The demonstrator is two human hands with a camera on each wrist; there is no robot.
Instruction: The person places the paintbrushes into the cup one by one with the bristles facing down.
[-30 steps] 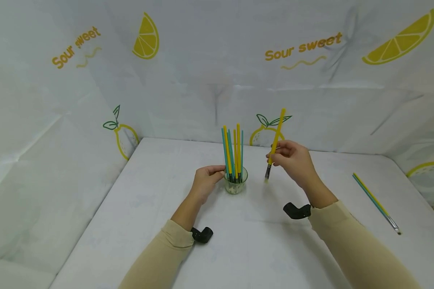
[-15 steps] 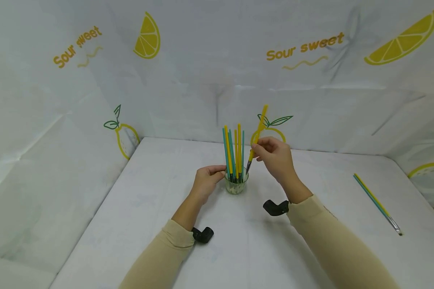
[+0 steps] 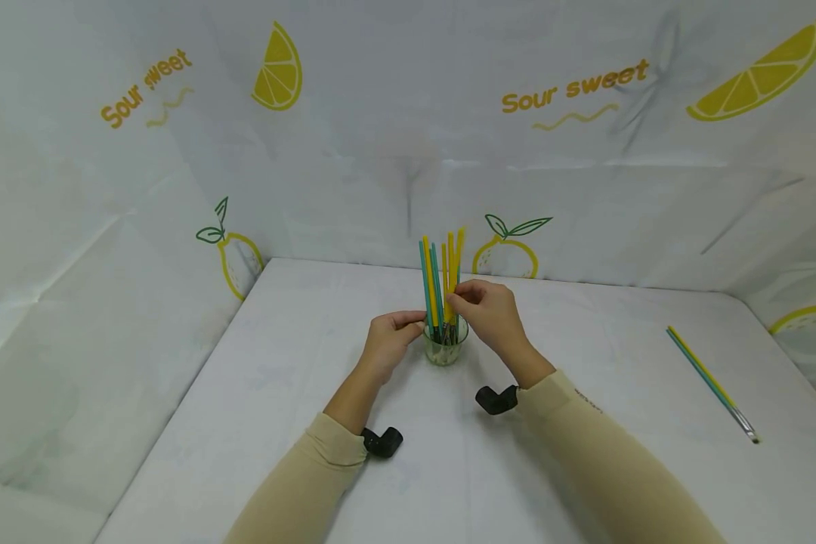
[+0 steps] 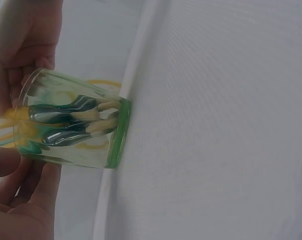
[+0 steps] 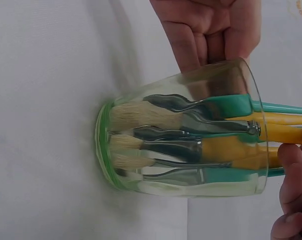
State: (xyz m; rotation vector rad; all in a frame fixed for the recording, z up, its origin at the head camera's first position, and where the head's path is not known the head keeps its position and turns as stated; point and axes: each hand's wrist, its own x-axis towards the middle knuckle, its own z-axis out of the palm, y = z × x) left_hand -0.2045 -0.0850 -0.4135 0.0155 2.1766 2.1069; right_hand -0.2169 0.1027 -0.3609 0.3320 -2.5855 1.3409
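Observation:
A clear glass cup (image 3: 443,357) with a green-tinted base stands upright on the table, holding several yellow and teal paintbrushes (image 5: 176,149) bristles down. My left hand (image 3: 387,344) holds the cup at its left side, near the rim. With thumb and fingertips, my right hand (image 3: 493,313) pinches the handle of a yellow paintbrush (image 3: 459,249) above the cup's right side. That brush's bristle end is inside the cup among the others. In the left wrist view, bristles and metal ferrules (image 4: 65,137) show through the cup wall.
Two more brushes, one yellow and one teal (image 3: 710,381), lie side by side at the right of the white-covered table (image 3: 279,363). Behind stands a white cloth backdrop (image 3: 381,113) with lemon prints.
My right hand has moved left and down with the yellow paintbrush, from beside the cup to putting its bristle end inside. My left hand stays at the cup.

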